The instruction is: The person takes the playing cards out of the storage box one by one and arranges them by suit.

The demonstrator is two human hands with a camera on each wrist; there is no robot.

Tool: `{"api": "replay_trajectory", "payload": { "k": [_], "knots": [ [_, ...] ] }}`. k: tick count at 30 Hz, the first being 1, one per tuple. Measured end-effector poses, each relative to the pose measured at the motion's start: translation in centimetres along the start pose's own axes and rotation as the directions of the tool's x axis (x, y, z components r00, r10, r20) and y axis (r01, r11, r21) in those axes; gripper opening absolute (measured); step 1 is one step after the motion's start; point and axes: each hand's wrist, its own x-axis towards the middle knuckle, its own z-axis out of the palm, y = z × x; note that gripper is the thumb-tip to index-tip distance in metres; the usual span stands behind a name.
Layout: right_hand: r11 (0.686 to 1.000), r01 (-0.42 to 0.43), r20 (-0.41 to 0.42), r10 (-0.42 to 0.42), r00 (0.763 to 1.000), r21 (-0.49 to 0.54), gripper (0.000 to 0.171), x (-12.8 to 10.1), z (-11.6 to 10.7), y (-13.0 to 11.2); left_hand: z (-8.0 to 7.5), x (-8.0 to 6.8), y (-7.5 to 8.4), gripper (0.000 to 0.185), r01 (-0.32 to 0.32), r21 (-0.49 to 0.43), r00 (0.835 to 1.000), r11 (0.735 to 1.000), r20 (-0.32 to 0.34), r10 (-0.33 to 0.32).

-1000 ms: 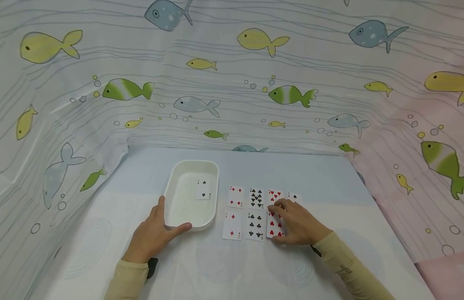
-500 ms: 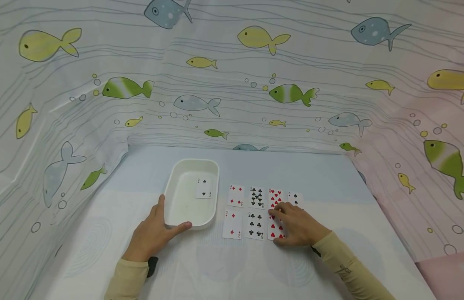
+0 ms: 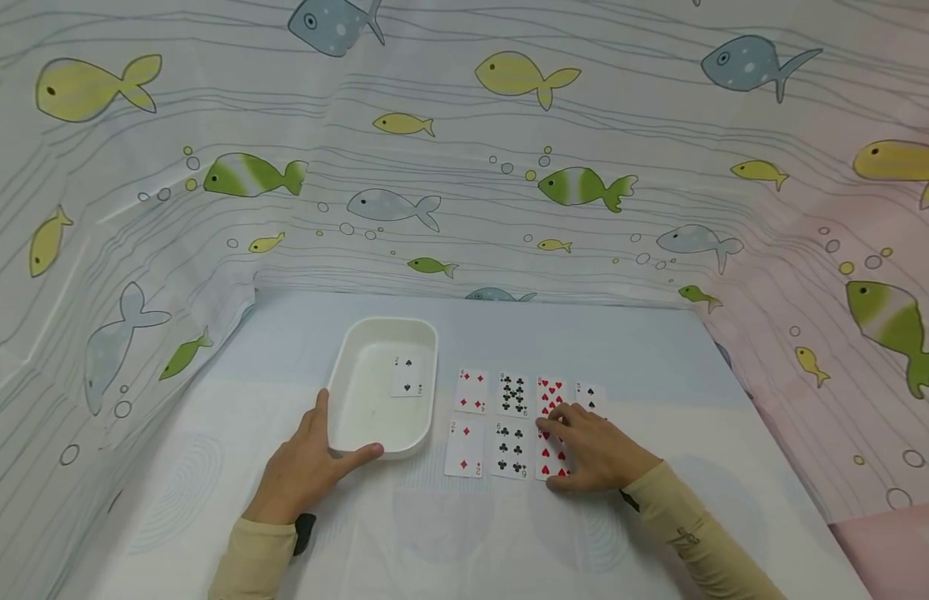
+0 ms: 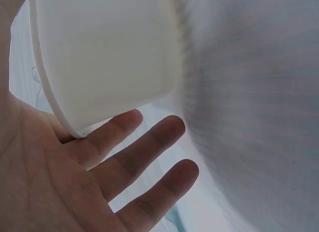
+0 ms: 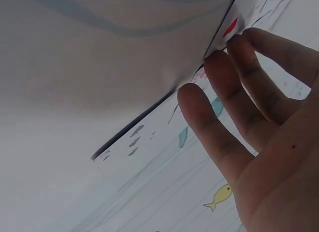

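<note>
In the head view my left hand (image 3: 302,467) rests at the near left corner of a white plastic tray (image 3: 362,408), thumb along its near rim. The left wrist view shows that hand's fingers nearly straight beside the tray wall. A two of spades (image 3: 407,385) lies inside the tray. To the right, my right hand (image 3: 595,450) grips a hearts playing card (image 3: 546,468) by its far and near edges, fingers bent and thumb at the near end. Its value is partly covered. In the right wrist view the fingertips meet a card edge at the tabletop.
Left of the gripped card lie a two of diamonds (image 3: 464,454) and a six of clubs (image 3: 511,450). Behind are a four of diamonds (image 3: 471,392), a nine of clubs (image 3: 513,394), another hearts card (image 3: 551,393) and a partly hidden spades card (image 3: 590,393). A fish-patterned curtain surrounds the table (image 3: 449,550).
The hearts card under my right hand has shifted slightly toward me, the hand with it, opening a little more of the card behind to view. My left hand and the tray stay in place.
</note>
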Motion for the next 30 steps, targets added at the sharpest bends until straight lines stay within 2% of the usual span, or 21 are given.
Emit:
{"api": "replay_trajectory", "payload": {
  "k": [13, 19, 24, 30],
  "knots": [
    [0.999, 0.048, -0.066, -0.048, 0.997, 0.008, 0.077, 1.8, -1.1, -0.5, -0.2, 0.1, 0.1, 0.13, -0.011, 0.001, 1.0, 1.0, -0.005, 0.011],
    [0.997, 0.074, -0.088, -0.071, 0.994, 0.035, 0.075, 4.0, -1.4, -0.6, -0.4, 0.1, 0.1, 0.131, -0.003, -0.011, 1.0, 1.0, -0.001, 0.003],
    [0.996, 0.062, -0.116, -0.053, 0.992, 0.069, 0.072, 6.5, -1.7, -0.8, -0.4, -0.1, 0.0, 0.132, 0.013, -0.015, 1.0, 1.0, 0.015, -0.013],
    [0.993, 0.078, -0.16, -0.063, 0.985, 0.087, 0.07, 8.9, -2.0, -1.9, -0.2, -0.2, -0.1, 0.132, 0.015, -0.027, 1.0, 1.0, 0.019, -0.014]
  ]
}}
